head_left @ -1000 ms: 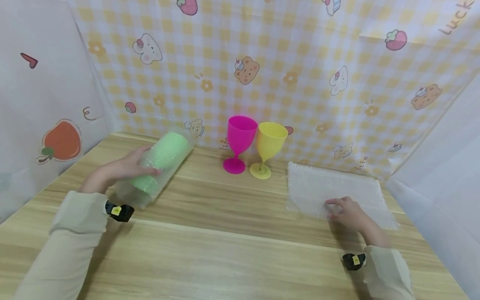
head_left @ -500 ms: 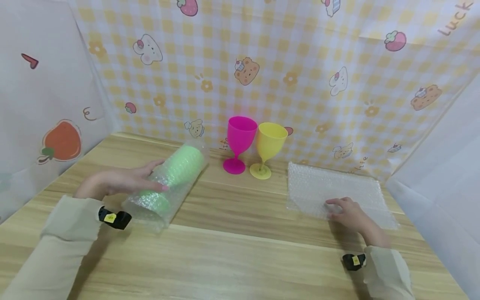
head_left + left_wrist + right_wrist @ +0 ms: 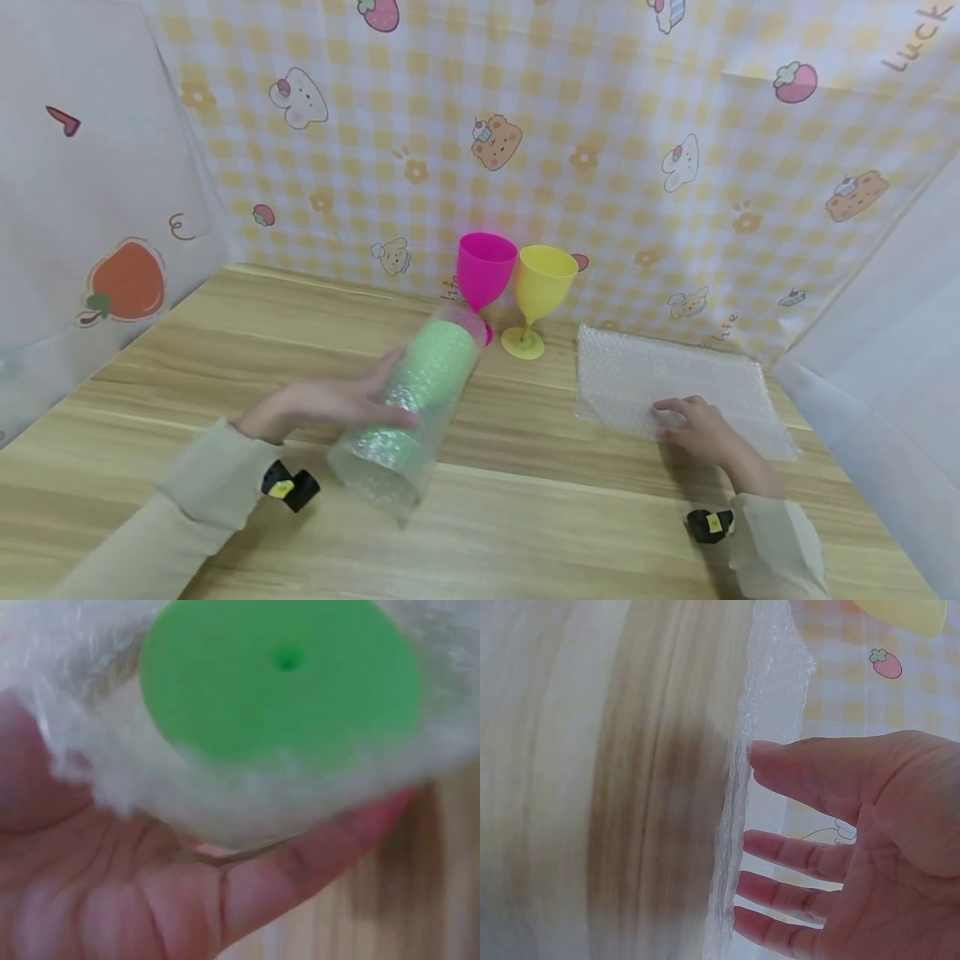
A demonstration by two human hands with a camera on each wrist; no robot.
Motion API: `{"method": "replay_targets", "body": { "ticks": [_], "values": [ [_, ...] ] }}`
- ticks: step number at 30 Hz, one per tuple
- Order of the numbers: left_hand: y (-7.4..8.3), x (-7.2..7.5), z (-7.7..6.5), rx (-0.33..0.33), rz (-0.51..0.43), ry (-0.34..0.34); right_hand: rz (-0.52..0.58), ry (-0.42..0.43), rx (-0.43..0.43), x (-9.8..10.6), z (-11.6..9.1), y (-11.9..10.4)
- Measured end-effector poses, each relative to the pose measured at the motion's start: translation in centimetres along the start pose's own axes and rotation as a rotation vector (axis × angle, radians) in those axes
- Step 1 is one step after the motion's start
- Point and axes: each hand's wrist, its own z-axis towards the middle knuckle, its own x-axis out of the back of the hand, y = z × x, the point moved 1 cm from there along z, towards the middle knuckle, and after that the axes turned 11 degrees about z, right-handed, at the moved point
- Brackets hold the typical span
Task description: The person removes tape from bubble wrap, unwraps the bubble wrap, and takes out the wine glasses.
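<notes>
Bubble-wrapped green bundle slants over the left-centre part of a pale wood-grain table, its far end overlapping the foot of the pink goblet as the head camera sees it; whether the two touch, or whether the bundle rests on the wood, I cannot tell. The left hand grips it, thumb and fingers around the wrap, and the wrist view shows a green disc with a small central hollow inside the loose open end. The tabletop runs in long tan and cream bands, with soft shadows beneath both forearms. Behind it hangs a yellow-and-white checked cloth printed with bears, rabbits, strawberries, flowers and the words "Luck" and "life". White fabric closes the left side, bearing a large orange-red fruit, and a plain white panel closes the right. Near the cloth the yellow goblet stands upright just beside the pink one. A flat bubble-wrap sheet lies at the right rear, and the right hand reaches its near edge, fingers fairly straight and spread apart, tips touching the plastic. Both sleeves are light beige, with small black cameras at the wrists.
</notes>
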Motion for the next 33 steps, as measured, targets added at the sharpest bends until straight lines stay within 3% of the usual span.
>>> {"method": "replay_targets", "body": {
  "ticks": [7,11,17,23,28,33],
  "values": [
    [3.0,-4.3,1.7,0.004,0.012,0.035,0.01,-0.005,0.0,0.0,0.0,0.1],
    [4.0,-5.5,2.0,-0.038,0.026,0.047,0.013,-0.011,0.001,0.1,0.0,0.1],
    [3.4,-4.0,1.4,-0.188,0.071,0.001,0.006,-0.015,-0.004,0.0,0.2,0.1],
    [2.2,-1.4,-0.1,-0.172,0.206,-0.001,0.017,-0.012,0.004,-0.1,0.3,0.6],
    [1.6,-0.5,-0.2,-0.297,0.32,0.001,0.014,0.001,0.029,-0.2,0.5,1.3],
    [1.3,-0.4,0.3,-0.316,0.35,0.04,0.02,-0.018,0.002,0.0,0.2,0.6]
  ]
}}
